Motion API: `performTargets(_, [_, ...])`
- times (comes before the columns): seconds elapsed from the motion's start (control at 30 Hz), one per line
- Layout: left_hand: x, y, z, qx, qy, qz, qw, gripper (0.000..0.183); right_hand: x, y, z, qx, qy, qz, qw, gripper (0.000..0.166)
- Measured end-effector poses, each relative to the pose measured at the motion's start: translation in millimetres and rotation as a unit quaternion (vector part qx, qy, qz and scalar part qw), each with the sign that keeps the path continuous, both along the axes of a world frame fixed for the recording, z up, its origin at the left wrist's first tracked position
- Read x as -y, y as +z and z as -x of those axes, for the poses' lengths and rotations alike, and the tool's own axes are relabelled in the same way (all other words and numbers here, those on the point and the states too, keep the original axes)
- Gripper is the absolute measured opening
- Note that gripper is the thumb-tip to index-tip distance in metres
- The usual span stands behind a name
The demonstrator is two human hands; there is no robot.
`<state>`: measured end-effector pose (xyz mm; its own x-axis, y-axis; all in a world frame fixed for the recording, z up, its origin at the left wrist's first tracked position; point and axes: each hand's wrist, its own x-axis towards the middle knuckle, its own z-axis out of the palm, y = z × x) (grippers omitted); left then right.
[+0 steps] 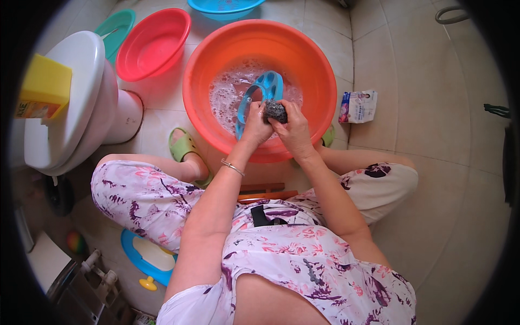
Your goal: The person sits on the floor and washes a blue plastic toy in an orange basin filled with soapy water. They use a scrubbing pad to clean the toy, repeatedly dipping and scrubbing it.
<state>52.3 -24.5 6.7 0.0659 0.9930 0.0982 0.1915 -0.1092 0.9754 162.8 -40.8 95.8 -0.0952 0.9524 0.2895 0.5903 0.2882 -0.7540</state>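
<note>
A grey steel wool scourer (275, 111) is held between my two hands over the big orange plastic basin (195, 81). My right hand (295, 132) grips it from the right, fingers curled over its edge. My left hand (258, 126) closes against its left side. Just behind the hands, a blue plastic frame with oval hollows (269, 82) lies tilted in the soapy water (225, 91). The hands cover part of this frame, so whether the left fingers also touch it is hard to tell.
A white toilet (77, 93) with a yellow container (44, 83) on it stands at left. Pink (153, 44), green (118, 30) and blue (225, 10) basins sit beyond. A printed packet (358, 106) lies by the right wall. A blue plastic item (134, 248) is near my left leg.
</note>
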Motion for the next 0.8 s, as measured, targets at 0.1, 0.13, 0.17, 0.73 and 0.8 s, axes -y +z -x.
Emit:
performTargets(0.1, [-3.4, -15.6, -0.1, -0.017, -0.021, 0.006, 1.000, 0.035, -0.7, -0.9, 1.6, 0.036, -0.020, -0.020, 0.999, 0.036])
performTargets(0.13, [-5.2, -12.0, 2.6, -0.048, -0.025, -0.015, 0.998, 0.037, -0.4, -3.0, -0.3, 0.018, -0.032, -0.005, 0.999, 0.037])
performTargets(0.17, [-7.2, -8.2, 3.5, -0.078, -0.028, -0.036, 0.996, 0.038, -0.2, -5.1, -2.2, 0.001, -0.044, 0.011, 0.999, 0.037])
performTargets(0.73, [-6.9, 27.5, 4.7, -0.042, -0.015, -0.013, 0.999, 0.036, -11.3, 1.7, -24.1, -0.153, 0.008, 0.206, 0.966, 0.037])
performTargets(0.8, [-8.8, 14.9, 3.8, -0.058, -0.011, -0.049, 0.997, 0.033, -5.6, 4.4, -13.4, -0.011, 0.033, 0.062, 0.997, 0.035])
